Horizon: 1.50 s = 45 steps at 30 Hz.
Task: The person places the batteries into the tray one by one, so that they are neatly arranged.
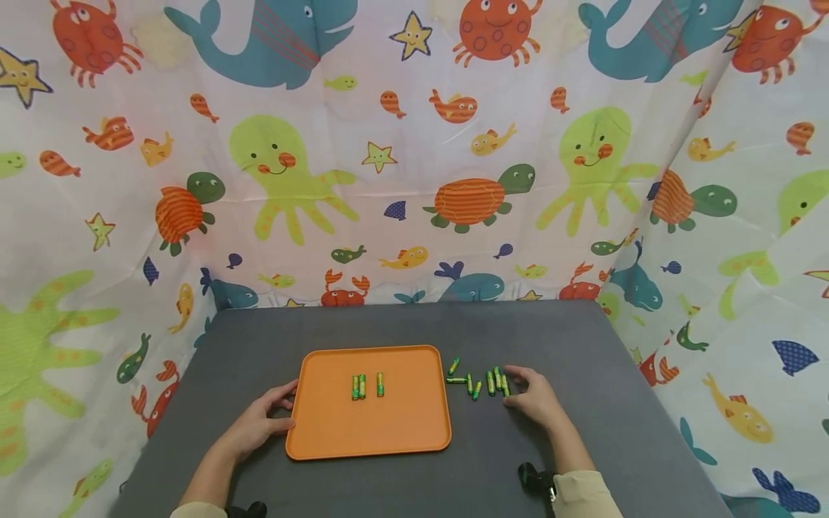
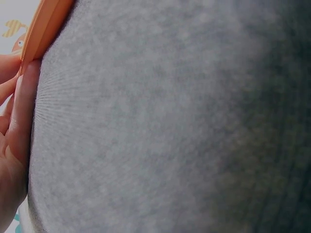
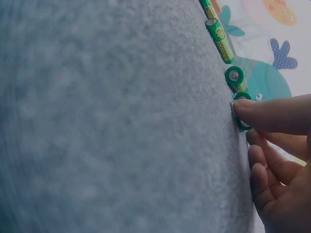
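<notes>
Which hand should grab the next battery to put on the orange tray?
Probably the right hand: its fingers already touch the loose batteries beside the tray. The left hand rests against the tray's far edge, away from them.

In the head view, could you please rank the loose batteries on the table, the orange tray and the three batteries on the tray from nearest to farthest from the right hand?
1. Loose batteries: at the right hand fingertips.
2. Orange tray: to the hand's left; its near edge comes next.
3. Three batteries on the tray: farthest, mid-tray.

Our left hand (image 1: 259, 421) lies flat at seven o'clock; our right hand (image 1: 534, 397), fingers curled, rests at five.
</notes>
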Tool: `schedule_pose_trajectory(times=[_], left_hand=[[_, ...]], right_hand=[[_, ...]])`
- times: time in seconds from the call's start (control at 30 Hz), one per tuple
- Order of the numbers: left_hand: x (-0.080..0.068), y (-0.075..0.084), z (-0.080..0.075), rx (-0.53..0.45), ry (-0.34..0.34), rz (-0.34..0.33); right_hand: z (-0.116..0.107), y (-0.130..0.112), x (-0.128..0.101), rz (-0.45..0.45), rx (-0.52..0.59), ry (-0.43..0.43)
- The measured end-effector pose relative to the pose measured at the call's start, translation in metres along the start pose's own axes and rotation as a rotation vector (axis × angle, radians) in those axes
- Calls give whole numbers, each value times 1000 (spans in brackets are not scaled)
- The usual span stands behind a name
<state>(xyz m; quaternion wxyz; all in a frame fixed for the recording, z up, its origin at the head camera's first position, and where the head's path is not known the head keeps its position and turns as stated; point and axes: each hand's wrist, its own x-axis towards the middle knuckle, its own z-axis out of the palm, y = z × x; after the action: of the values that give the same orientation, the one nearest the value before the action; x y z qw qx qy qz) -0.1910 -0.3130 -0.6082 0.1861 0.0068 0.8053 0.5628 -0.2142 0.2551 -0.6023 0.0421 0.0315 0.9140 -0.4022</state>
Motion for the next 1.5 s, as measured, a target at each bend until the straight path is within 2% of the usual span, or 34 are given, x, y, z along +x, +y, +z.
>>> schedule_pose_trajectory(times=[0.37, 0.77, 1.13, 1.5], left_hand=[[3, -2, 0, -4, 8, -4], [-1, 2, 0, 1, -16, 14], [-2, 6, 1, 16, -1, 5], [-2, 2, 2, -7, -14, 20]], right_hand=[[-4, 1, -1, 0, -15, 14], [-7, -5, -2, 23, 171, 60], [-6, -37, -6, -82, 299, 62], [4, -76, -3, -94, 323, 24]])
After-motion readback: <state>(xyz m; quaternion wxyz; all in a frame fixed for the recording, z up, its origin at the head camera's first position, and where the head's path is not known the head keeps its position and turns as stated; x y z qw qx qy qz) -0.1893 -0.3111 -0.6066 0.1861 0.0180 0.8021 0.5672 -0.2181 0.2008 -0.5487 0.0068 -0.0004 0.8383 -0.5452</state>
